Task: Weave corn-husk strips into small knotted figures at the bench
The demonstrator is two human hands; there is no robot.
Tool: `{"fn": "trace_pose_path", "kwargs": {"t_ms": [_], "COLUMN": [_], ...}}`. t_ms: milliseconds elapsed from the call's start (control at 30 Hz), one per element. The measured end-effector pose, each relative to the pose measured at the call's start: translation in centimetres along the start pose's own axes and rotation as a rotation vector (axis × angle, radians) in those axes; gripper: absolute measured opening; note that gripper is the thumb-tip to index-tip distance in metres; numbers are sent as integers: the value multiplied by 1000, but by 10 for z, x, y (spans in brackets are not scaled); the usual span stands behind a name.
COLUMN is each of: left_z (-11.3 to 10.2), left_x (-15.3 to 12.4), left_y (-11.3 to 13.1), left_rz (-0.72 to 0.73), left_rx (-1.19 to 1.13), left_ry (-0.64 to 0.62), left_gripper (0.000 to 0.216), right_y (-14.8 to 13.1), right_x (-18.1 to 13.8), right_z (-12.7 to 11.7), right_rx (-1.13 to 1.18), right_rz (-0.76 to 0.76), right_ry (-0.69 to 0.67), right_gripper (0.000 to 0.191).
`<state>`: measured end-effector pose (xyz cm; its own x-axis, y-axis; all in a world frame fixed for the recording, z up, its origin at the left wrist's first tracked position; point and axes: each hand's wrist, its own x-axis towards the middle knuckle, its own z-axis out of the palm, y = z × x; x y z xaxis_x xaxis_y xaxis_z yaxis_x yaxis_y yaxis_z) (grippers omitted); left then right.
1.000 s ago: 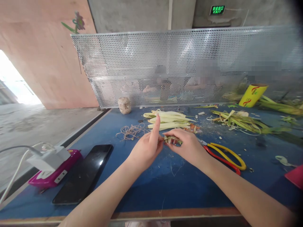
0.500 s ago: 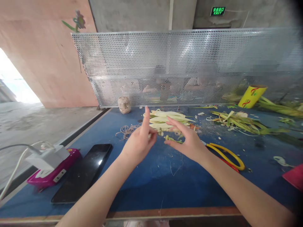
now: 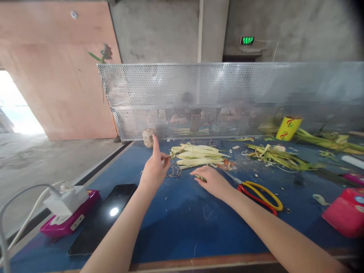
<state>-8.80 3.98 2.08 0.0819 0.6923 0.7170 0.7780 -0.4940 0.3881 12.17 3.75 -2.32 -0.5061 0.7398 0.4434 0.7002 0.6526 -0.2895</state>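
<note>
My left hand point(image 3: 156, 170) is raised over the table with its index finger pointing up. Its other fingers are curled closed around something small and pale, mostly hidden. To its right, my right hand point(image 3: 213, 182) rests low over the blue surface, its fingers closed around a short green braided piece point(image 3: 201, 178) that looks like corn husk. Just beyond both hands lies a row of pale green corn husk strips point(image 3: 199, 154). Loose thin twine point(image 3: 174, 171) lies between my left hand and the husks. Red-and-yellow-handled scissors point(image 3: 260, 193) lie beside my right forearm.
A black phone point(image 3: 99, 223) and a purple power strip point(image 3: 65, 223) with a white plug lie at left. A twine ball point(image 3: 148, 138) stands near the perforated metal screen point(image 3: 176, 87). To the right are more husks point(image 3: 273, 156), a yellow roll point(image 3: 288, 129) and a pink container point(image 3: 345, 212).
My right hand has closed on the green braided piece and sits lower. My left hand has moved left, away from the right one. The view has tilted upward.
</note>
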Motion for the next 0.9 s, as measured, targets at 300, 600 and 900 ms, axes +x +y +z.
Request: {"fn": "trace_pose_path", "kwargs": {"t_ms": [300,600,900], "left_z": [4,9,4], "left_x": [-4,-8,-7], "left_y": [-4,-5,-2], "left_rz": [18,54,27], "left_rx": [-10,1,7], "left_ry": [-53,-57,-68], "left_gripper": [81,82,83], "right_y": [0,-9,-3], "right_x": [44,54,50], "right_z": [30,45,24], "right_rx": [-165,-257,-46], "right_rz": [-100,-82,54], "right_ry": [-90,-91,-48], "right_gripper": [30,22,16]}}
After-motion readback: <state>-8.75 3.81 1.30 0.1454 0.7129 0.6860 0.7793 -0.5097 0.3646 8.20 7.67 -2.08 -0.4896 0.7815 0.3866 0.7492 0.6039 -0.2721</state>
